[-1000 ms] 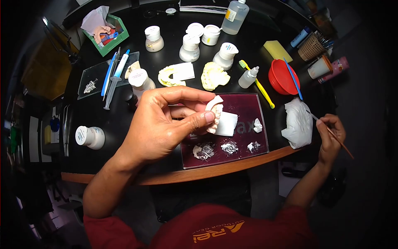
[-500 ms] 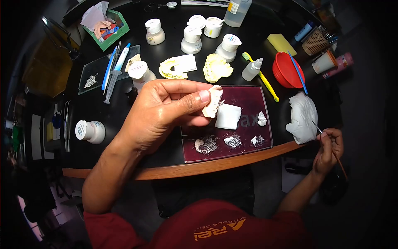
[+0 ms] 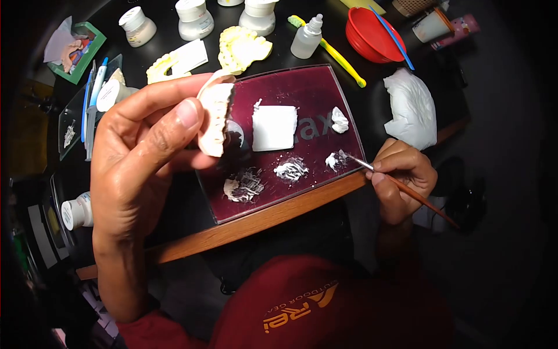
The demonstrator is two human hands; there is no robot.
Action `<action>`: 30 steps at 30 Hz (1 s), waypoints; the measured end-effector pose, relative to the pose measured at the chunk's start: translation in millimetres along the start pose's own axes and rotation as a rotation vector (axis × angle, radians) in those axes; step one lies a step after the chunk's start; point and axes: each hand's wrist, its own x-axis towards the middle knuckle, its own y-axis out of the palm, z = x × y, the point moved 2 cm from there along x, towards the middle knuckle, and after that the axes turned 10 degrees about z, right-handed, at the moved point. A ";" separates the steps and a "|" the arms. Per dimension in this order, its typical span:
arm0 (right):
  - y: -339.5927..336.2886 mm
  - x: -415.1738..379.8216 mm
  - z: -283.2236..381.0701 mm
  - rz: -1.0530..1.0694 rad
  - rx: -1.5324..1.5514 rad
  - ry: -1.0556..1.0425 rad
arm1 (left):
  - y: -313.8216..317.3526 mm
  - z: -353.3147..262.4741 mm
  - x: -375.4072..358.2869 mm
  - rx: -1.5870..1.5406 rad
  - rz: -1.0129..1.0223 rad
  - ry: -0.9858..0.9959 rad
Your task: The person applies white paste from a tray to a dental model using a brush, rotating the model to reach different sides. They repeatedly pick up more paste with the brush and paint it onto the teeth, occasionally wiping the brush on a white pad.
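My left hand [image 3: 145, 134] pinches a pale dental cast [image 3: 215, 121] between thumb and fingers, raised over the left side of a dark red glass slab [image 3: 314, 87]. In my right hand [image 3: 404, 177] is a thin brush [image 3: 415, 195] with a brown handle. Its tip is at a small white powdery heap [image 3: 333, 161] on the slab's right front. Beside that heap lie a white smeared heap [image 3: 290, 169] and a beige one [image 3: 241, 187]. Behind them are a folded white pad [image 3: 274, 128] and a crumpled white lump [image 3: 339, 120].
A wad of white tissue [image 3: 411, 110] rests right of the slab. Behind stand a dropper bottle [image 3: 306, 39], a yellow toothbrush [image 3: 340, 61], a red bowl [image 3: 372, 36], a yellowish dental cast [image 3: 244, 49] and several lidded jars [image 3: 195, 20]. A wooden table edge [image 3: 279, 214] runs in front.
The brush in my right hand has moved from the tissue wad leftward to the white heap on the slab. My left hand still holds the cast, now turned more upright. The camera view has shifted.
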 end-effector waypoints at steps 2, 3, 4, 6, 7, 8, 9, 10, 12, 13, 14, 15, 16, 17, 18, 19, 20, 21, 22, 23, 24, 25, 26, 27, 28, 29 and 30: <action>-0.5 -0.6 -0.8 0.024 0.008 0.010 | -0.6 2.1 -1.4 0.020 0.003 0.018; -0.4 -1.0 -0.7 0.035 0.013 0.016 | -0.1 2.9 -2.6 0.040 -0.001 0.023; -0.7 -1.1 -1.0 0.052 0.000 0.004 | 0.2 3.6 -3.0 0.061 -0.005 0.031; -1.2 0.0 -1.8 0.088 -0.024 -0.021 | -6.0 5.3 -2.9 0.094 0.034 0.015; -1.0 0.7 -2.4 0.088 -0.029 -0.034 | -6.6 5.4 -3.6 0.102 0.038 0.011; -0.6 0.7 -2.8 0.090 -0.030 -0.036 | -7.0 5.5 -3.8 0.109 0.036 0.008; -0.3 0.8 -3.3 0.093 -0.031 -0.039 | -7.3 5.7 -4.2 0.117 0.034 0.006; 0.0 0.5 -3.5 0.095 -0.031 -0.042 | -7.6 5.8 -4.5 0.124 0.031 0.003; 0.1 0.5 -3.8 0.088 -0.048 -0.030 | -9.3 6.4 -5.3 0.138 0.031 0.010; -0.2 0.5 -4.0 0.085 -0.057 -0.025 | -9.9 6.5 -5.5 0.142 0.035 0.014; -0.7 0.8 -4.2 0.096 -0.066 -0.033 | -10.0 6.0 -5.4 0.140 0.047 0.018; -1.0 1.3 -4.5 0.108 -0.074 -0.041 | -10.1 5.9 -5.4 0.141 0.053 0.020; -1.1 1.5 -4.5 0.120 -0.082 -0.050 | -10.3 5.8 -5.5 0.142 0.058 0.022; -1.4 1.4 -3.6 0.108 -0.070 -0.038 | -10.7 5.6 -5.6 0.145 0.058 0.021; -1.7 0.9 -2.9 0.095 -0.057 -0.027 | -10.7 5.2 -5.7 0.148 0.059 0.017; -2.0 0.7 -2.6 0.083 -0.043 -0.018 | -10.7 4.9 -5.7 0.151 0.060 0.014; -2.0 1.4 -2.7 0.095 -0.046 -0.020 | -10.6 3.7 -5.5 0.154 0.063 0.005; -2.2 2.0 -3.0 0.107 -0.050 -0.023 | -10.5 3.4 -5.7 0.156 0.064 0.000; -2.2 2.1 -3.0 0.119 -0.055 -0.025 | -10.4 3.2 -5.8 0.157 0.065 -0.005; -2.1 2.2 -2.9 0.118 -0.059 -0.023 | -10.2 3.3 -5.9 0.158 0.064 -0.006; -1.7 2.1 -2.9 0.117 -0.062 -0.021 | -9.9 3.4 -5.9 0.161 0.063 -0.003; -1.3 1.9 -2.6 0.115 -0.066 -0.018 | -9.7 3.5 -5.8 0.163 0.063 0.000; -1.3 2.0 -2.6 0.114 -0.068 -0.019 | -9.1 3.8 -5.6 0.166 0.062 0.009; -1.4 2.2 -2.5 0.113 -0.071 -0.019 | -9.2 3.7 -5.6 0.167 0.063 0.009; -1.4 2.2 -2.6 0.113 -0.072 -0.019 | -9.3 3.4 -5.7 0.167 0.065 0.008; -1.6 2.1 -3.1 0.110 -0.066 -0.025 | -10.0 2.7 -6.0 0.166 0.068 -0.002; -2.2 1.6 -3.6 0.108 -0.059 -0.031 | -9.9 2.7 -6.0 0.167 0.068 -0.001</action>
